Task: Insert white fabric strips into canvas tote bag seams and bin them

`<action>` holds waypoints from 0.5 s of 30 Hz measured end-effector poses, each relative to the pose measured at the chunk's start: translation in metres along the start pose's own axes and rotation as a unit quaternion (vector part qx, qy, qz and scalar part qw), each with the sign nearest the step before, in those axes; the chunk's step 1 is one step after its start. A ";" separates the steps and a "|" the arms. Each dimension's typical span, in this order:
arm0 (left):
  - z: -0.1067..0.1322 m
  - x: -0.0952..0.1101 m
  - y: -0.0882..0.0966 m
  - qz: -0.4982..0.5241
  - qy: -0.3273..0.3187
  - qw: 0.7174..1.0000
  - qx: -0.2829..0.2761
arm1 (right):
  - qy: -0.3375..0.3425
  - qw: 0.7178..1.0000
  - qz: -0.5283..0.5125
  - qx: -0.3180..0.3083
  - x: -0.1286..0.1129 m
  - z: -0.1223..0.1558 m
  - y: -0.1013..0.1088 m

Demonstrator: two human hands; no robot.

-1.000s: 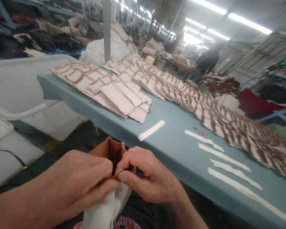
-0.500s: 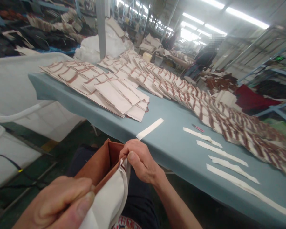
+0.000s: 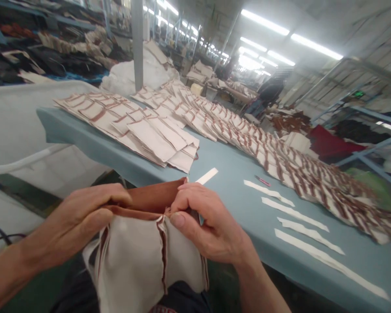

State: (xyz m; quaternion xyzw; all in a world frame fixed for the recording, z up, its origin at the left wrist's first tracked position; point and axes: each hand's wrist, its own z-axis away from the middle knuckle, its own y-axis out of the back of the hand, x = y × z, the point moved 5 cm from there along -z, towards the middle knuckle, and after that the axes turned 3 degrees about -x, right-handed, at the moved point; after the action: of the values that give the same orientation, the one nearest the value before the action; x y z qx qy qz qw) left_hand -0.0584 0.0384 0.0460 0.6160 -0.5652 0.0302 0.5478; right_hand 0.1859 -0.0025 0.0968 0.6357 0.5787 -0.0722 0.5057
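A boxy fabric bag piece (image 3: 130,256), off-white outside and brown inside, hangs between my hands in front of the table, its opening facing up. My left hand (image 3: 81,221) is closed on the rim at the left, thumb in front and fingers over the inside. At the right, my right hand (image 3: 208,221) pinches the rim close to a corner seam with brown edging. The bag's lower end drops toward my lap. Just beyond my right hand lies a short white strip (image 3: 207,175), partly covered by that hand.
On the blue-covered table (image 3: 228,208) lie several white strips (image 3: 295,213) and small pink-handled snips (image 3: 263,181). Overlapping off-white pieces with brown edges (image 3: 156,134) cover its far side. White bins (image 3: 16,117) stand left. A person (image 3: 269,91) is in the background.
The bag has turned so its off-white side and seam face me. My left hand has moved up and away from me along the rim; my right hand stays near the corner.
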 end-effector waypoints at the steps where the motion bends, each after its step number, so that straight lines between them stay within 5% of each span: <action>1: -0.008 0.006 -0.002 0.024 -0.022 0.999 -0.013 | -0.002 1.000 -0.005 -0.010 0.000 -0.002 -0.001; 6: -0.029 0.031 -0.015 0.038 -0.118 0.989 -0.075 | -0.038 0.997 -0.053 -0.031 0.011 0.000 -0.012; 15: -0.041 0.037 -0.032 0.026 -0.074 0.987 -0.142 | -0.034 0.996 0.082 -0.018 0.021 0.008 -0.026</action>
State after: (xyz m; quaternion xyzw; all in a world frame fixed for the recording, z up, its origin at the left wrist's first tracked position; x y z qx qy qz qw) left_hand 0.0017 0.0358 0.0662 0.5176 -0.6185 -0.0814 0.5856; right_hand 0.1753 0.0006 0.0641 0.6689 0.5082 -0.0412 0.5409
